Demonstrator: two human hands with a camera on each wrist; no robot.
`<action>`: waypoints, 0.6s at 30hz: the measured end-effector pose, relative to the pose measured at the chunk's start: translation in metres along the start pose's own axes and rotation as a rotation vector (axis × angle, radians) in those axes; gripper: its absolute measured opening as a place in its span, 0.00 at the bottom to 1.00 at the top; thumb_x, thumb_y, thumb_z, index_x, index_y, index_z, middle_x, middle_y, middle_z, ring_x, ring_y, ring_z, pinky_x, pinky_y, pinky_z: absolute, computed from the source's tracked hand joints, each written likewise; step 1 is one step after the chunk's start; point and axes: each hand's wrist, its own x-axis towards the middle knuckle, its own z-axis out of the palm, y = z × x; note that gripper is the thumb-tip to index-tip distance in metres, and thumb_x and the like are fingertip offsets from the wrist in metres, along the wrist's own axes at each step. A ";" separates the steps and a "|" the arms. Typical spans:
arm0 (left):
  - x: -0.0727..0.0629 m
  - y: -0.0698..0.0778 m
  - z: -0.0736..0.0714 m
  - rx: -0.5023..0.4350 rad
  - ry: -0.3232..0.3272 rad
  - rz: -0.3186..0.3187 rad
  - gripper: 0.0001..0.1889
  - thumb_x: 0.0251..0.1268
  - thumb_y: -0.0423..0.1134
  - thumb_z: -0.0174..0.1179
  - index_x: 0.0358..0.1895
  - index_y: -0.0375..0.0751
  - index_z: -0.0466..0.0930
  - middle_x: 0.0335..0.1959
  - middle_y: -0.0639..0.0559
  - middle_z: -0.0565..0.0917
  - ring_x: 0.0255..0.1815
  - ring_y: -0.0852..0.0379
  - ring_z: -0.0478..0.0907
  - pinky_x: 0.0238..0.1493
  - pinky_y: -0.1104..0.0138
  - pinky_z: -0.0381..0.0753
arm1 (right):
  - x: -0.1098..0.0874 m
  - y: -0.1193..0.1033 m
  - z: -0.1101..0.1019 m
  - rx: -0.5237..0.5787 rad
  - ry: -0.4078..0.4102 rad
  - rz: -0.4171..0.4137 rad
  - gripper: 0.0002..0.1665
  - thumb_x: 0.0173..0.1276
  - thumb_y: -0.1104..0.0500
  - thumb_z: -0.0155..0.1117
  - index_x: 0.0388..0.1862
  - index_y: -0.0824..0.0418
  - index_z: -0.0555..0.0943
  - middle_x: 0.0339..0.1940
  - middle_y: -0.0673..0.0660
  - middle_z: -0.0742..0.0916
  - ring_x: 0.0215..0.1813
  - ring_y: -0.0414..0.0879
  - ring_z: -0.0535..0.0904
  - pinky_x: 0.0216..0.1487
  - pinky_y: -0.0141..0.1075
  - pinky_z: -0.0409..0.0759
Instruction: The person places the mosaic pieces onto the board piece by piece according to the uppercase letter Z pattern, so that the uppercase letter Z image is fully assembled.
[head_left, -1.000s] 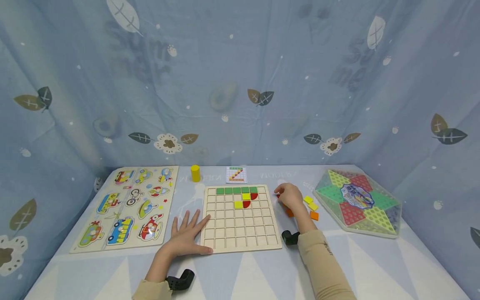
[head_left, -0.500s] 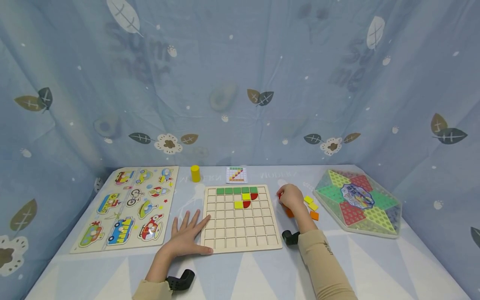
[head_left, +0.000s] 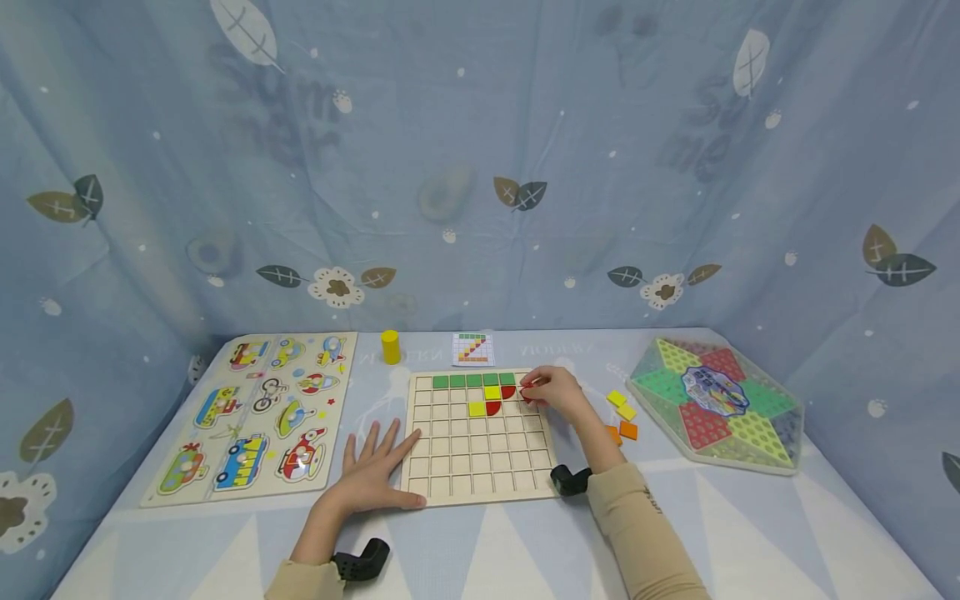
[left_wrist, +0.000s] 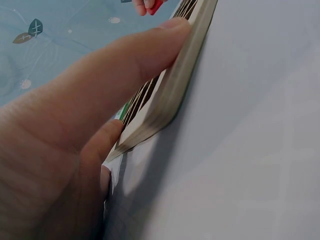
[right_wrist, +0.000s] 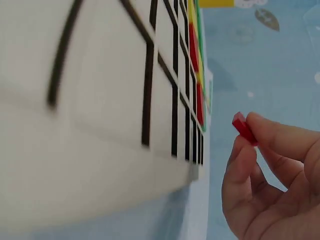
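Observation:
A wooden grid board [head_left: 480, 467] lies mid-table, with a row of green squares [head_left: 475, 381], two yellow squares [head_left: 477, 409] and two red quarter-round pieces [head_left: 492, 408] set in its cells. My left hand [head_left: 372, 475] is spread at the board's left side; its thumb and a fingertip rest on the edge. Over the board's upper right edge, my right hand [head_left: 558, 392] pinches a red piece [right_wrist: 244, 128] between thumb and finger. The right wrist view shows that piece held apart from the board surface.
Loose yellow squares [head_left: 621, 406] and orange squares [head_left: 628, 431] lie right of the board. Behind it are a pattern card [head_left: 473, 350] and a yellow cylinder [head_left: 391, 347]. A vehicle puzzle board [head_left: 247, 417] lies left, a hexagonal game box [head_left: 715, 406] right.
My right hand has picked up a red piece from the loose pile and moved left with it to the board's right edge. The left hand has stayed in place.

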 end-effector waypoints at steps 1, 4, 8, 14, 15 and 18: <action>0.000 0.000 0.000 -0.001 0.000 0.000 0.56 0.34 0.66 0.68 0.71 0.48 0.56 0.74 0.38 0.45 0.72 0.33 0.30 0.63 0.39 0.22 | 0.000 -0.001 0.003 0.017 -0.025 0.002 0.10 0.59 0.66 0.65 0.40 0.68 0.81 0.29 0.57 0.81 0.29 0.47 0.78 0.34 0.36 0.79; 0.000 0.000 0.000 -0.003 -0.001 -0.001 0.56 0.33 0.66 0.68 0.71 0.48 0.56 0.74 0.38 0.45 0.72 0.33 0.30 0.63 0.39 0.21 | -0.003 -0.006 0.012 0.049 -0.099 0.012 0.11 0.57 0.68 0.66 0.40 0.68 0.82 0.29 0.57 0.79 0.29 0.45 0.78 0.37 0.36 0.82; 0.001 -0.001 0.001 -0.001 -0.004 -0.003 0.56 0.34 0.67 0.68 0.71 0.49 0.56 0.74 0.38 0.45 0.72 0.33 0.30 0.63 0.39 0.21 | -0.007 -0.013 0.022 0.051 -0.175 0.017 0.13 0.55 0.70 0.67 0.41 0.69 0.82 0.31 0.57 0.81 0.30 0.44 0.78 0.39 0.36 0.82; 0.001 0.000 0.000 -0.001 -0.007 -0.002 0.56 0.34 0.67 0.68 0.71 0.48 0.56 0.74 0.38 0.45 0.72 0.33 0.30 0.63 0.39 0.21 | -0.006 -0.019 0.036 0.008 -0.275 -0.011 0.12 0.54 0.70 0.67 0.39 0.69 0.82 0.33 0.58 0.82 0.31 0.44 0.79 0.35 0.35 0.82; 0.001 0.000 -0.001 -0.001 -0.006 -0.002 0.56 0.34 0.66 0.68 0.71 0.48 0.56 0.74 0.38 0.45 0.72 0.33 0.30 0.63 0.39 0.21 | -0.006 -0.020 0.038 0.001 -0.289 -0.012 0.11 0.53 0.70 0.68 0.38 0.68 0.83 0.32 0.58 0.82 0.30 0.44 0.79 0.34 0.34 0.82; 0.000 0.000 -0.001 0.002 -0.004 -0.003 0.56 0.34 0.66 0.68 0.71 0.48 0.56 0.74 0.38 0.45 0.72 0.33 0.30 0.63 0.39 0.22 | -0.007 -0.022 0.044 -0.045 -0.310 -0.030 0.10 0.53 0.71 0.68 0.36 0.68 0.83 0.29 0.57 0.80 0.28 0.43 0.77 0.32 0.33 0.82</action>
